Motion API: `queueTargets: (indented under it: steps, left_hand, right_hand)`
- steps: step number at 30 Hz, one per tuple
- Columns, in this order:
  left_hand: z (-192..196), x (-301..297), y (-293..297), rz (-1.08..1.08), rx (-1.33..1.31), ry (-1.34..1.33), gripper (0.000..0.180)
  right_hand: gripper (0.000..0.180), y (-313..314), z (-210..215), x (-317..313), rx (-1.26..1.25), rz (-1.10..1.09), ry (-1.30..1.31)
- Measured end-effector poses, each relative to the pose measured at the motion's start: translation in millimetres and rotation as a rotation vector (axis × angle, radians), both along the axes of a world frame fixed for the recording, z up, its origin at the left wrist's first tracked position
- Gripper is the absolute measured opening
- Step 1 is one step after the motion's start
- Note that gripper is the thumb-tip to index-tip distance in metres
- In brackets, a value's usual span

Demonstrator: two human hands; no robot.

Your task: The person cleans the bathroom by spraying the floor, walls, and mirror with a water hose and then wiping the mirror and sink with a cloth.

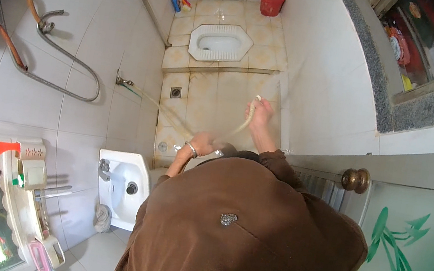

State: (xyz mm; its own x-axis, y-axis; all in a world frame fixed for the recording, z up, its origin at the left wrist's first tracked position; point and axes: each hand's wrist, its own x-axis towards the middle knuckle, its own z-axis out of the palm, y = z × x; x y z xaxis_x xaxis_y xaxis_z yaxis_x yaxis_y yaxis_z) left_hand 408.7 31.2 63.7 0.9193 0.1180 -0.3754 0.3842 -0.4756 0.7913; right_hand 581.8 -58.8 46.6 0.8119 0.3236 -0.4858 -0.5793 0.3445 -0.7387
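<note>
A pale, translucent hose [166, 113] runs from a wall tap [122, 81] on the left over to my hands. Close in front of my body, my left hand [205, 144] is closed around the hose, its fingers partly hidden and slightly blurred. A silver bracelet [191, 150] circles that wrist. Farther forward and to the right, my right hand [260, 114] grips the hose near its end, fingers wrapped round it. Between the two hands the hose bends in a curve, and its tip sticks up above my right fist.
A white squat toilet [221, 43] sits on a raised tiled step ahead. Behind it stand a red bucket [272, 2] and a brush [176, 3]. A floor drain [176, 92] lies below the step. At left is a washbasin [120, 188]; at right, a door with a round knob [355, 180].
</note>
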Motion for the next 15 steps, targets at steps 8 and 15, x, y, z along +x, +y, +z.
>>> queueTargets:
  steps: [8,15]
  left_hand:
    - [-12,-79,-9,0.455,-0.355,-0.196,0.044]
    - [-10,-110,-25,0.595,-0.32,-0.335,0.035]
  right_hand:
    - [0.02,68,23,-40,-0.028,0.703,-0.138]
    - [0.022,123,87,-118,-0.077,1.516,-0.271]
